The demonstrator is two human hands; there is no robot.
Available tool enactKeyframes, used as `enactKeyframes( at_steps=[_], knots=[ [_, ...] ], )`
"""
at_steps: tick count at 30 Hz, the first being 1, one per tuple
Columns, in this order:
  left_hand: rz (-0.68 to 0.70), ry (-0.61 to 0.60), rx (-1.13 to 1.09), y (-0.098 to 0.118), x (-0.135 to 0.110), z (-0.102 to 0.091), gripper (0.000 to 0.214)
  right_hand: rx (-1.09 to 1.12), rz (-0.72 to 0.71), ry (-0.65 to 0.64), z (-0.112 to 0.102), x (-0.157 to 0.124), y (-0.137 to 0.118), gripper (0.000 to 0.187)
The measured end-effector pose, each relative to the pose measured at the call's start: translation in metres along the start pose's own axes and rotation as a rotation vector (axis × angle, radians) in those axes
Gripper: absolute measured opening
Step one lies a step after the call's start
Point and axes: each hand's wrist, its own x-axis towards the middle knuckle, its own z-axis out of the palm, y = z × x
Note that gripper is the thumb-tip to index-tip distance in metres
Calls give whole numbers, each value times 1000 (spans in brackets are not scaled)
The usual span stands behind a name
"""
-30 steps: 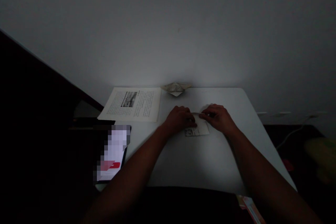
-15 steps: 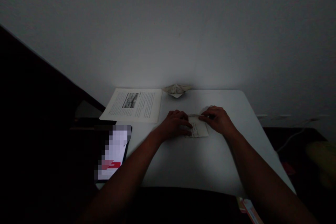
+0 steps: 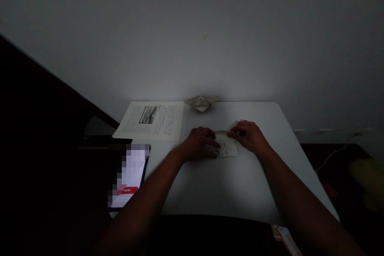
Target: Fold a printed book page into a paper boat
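Note:
A small folded sheet of printed paper (image 3: 229, 148) lies flat on the white table, its far edge slightly raised. My left hand (image 3: 199, 143) rests on the left part of the paper with its fingers apart, covering that side. At the far right corner, my right hand (image 3: 246, 134) pinches the raised edge between thumb and fingers. Beyond both hands, close to the wall, stands a folded paper boat (image 3: 201, 103) made of printed paper.
The white table (image 3: 222, 196) stands against a grey wall (image 3: 204, 56). Printed sheets (image 3: 168, 122) with a picture lie at the back left. A lit tablet or phone (image 3: 132, 172) is near my left forearm. A pale cable (image 3: 334, 155) hangs at the right.
My left thumb and fingers have shifted slightly on the folded paper, showing a bit more print. My right hand stays at the far right corner.

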Motion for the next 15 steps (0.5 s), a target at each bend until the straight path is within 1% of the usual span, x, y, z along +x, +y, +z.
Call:
enactKeyframes(
  at_steps=[6,15],
  knots=[
    [-8,25,-27,0,-1,1,32,12,3,-7,-1,0,-1,19],
    [-10,-3,-32,0,0,-2,32,6,12,-13,0,0,-1,18]
  ],
)
